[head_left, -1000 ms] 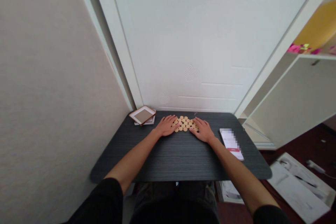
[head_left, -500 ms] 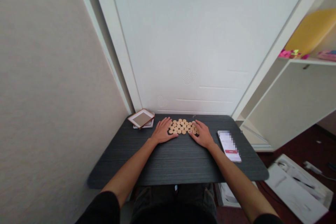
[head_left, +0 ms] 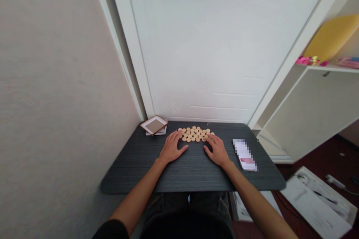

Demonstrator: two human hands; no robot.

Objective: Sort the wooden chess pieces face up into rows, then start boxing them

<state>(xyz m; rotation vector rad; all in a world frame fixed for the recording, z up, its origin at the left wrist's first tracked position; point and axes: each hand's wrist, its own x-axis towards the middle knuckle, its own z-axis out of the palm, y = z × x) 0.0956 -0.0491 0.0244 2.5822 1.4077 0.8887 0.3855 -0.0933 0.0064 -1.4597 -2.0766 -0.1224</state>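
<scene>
Several round wooden discs (head_left: pixel 195 134) lie packed together flat near the far edge of a small dark table (head_left: pixel 190 173). My left hand (head_left: pixel 171 148) rests flat on the table just in front of the discs' left side, fingers stretched out, fingertips close to the nearest discs. My right hand (head_left: pixel 216 149) lies flat in front of their right side, fingers spread, fingertips at the nearest discs. Neither hand holds anything.
A framed square board (head_left: pixel 154 124) on a white box sits at the table's far left corner. A phone (head_left: pixel 244 154) lies on the right side. A white door stands behind, a white shelf unit at right, cardboard and cables on the floor.
Both hands have slid back toward me, off the sides of the disc cluster, and now lie in front of it. The discs stay in place.
</scene>
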